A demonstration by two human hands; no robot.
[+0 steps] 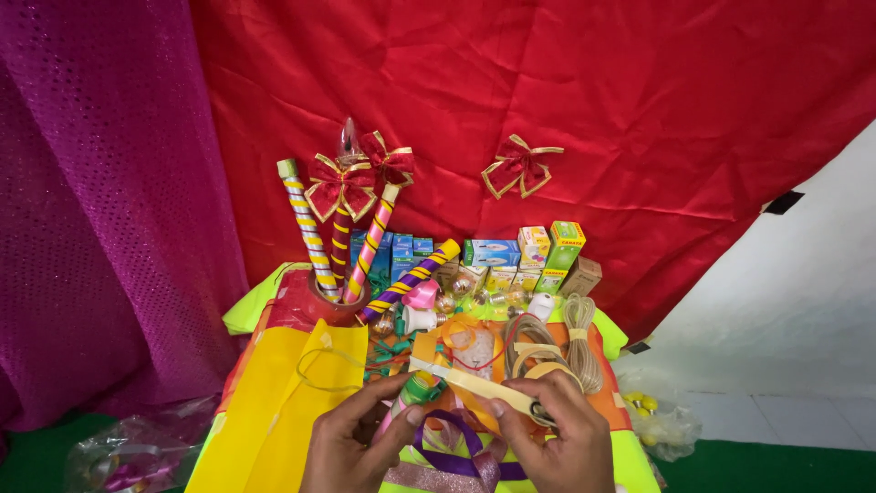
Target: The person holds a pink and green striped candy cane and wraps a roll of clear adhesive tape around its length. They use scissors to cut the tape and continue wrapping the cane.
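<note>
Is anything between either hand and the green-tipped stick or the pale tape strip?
Nothing visible: the left hand grips the green-tipped ribbon-wrapped stick directly, and the right hand pinches the pale tape strip stretched across to it.

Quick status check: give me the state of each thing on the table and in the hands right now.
left hand: gripping a green-capped tube
right hand: pinching a yellow tape strip, pulled taut
tape roll: flat, beside right hand
wrapped sticks: upright in a pot
striped stick: leaning
small boxes: closed, stacked
red bow: hanging on red cloth
</note>
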